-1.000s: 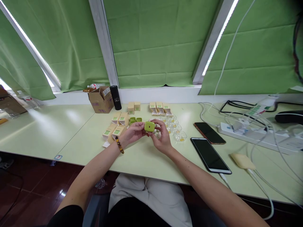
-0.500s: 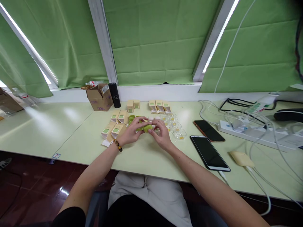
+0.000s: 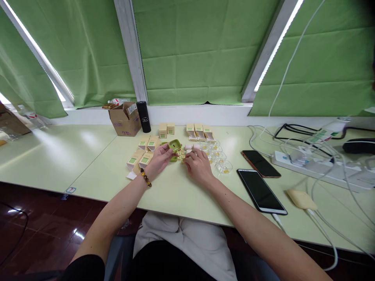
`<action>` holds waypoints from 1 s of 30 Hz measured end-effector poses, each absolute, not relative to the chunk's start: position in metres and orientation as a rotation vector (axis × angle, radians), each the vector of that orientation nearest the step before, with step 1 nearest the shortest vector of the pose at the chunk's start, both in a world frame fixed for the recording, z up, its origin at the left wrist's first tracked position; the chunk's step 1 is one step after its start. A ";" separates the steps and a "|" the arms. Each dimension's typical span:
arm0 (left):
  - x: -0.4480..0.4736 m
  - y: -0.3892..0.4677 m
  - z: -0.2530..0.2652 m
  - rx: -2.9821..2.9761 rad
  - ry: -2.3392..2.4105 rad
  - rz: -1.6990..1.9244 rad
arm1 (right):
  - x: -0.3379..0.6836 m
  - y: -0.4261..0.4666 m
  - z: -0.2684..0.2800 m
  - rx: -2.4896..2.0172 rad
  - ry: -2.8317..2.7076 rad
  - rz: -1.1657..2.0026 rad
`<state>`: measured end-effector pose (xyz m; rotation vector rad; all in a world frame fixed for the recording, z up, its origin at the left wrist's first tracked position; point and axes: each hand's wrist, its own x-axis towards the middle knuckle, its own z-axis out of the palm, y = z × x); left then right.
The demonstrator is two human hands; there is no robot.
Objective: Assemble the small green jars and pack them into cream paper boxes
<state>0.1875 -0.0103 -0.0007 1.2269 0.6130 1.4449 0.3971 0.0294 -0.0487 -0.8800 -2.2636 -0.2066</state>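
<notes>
A small green square case (image 3: 175,145), its hollow inside facing up, is held in my left hand (image 3: 160,159). Close to the right of it, my right hand (image 3: 198,164) reaches down with fingers drawn together at a group of small yellow pieces (image 3: 181,154); whether it has one between its fingertips is hidden. More green cases lie partly covered under my left hand. Pale pinkish-white pieces (image 3: 189,147) sit behind my right hand. Clear plastic shells (image 3: 225,167) with yellow bits stand to its right. Open cream boxes (image 3: 145,159) lie left of my left hand.
Closed cream boxes (image 3: 166,130) and open ones (image 3: 199,132) stand at the back. Farther left are a cardboard box (image 3: 124,121) and a black bottle (image 3: 143,117). Two phones (image 3: 261,191), a power strip (image 3: 319,170) and tangled cables occupy the right side.
My hands have moved apart. The green case, earlier between both hands, is now in my left hand with its hollow showing; my right hand has lowered to the small yellow pieces.
</notes>
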 end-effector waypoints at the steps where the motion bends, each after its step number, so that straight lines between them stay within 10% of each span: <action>1: 0.188 -0.011 0.000 1.209 0.604 1.449 | 0.396 0.030 -0.050 -0.853 -2.312 -0.241; 18: 0.192 -0.013 0.000 1.165 0.562 1.468 | 0.382 0.030 -0.048 -0.868 -2.376 -0.455; 30: 0.185 -0.008 -0.005 1.105 0.609 1.525 | 0.389 0.017 -0.045 -0.811 -1.755 0.854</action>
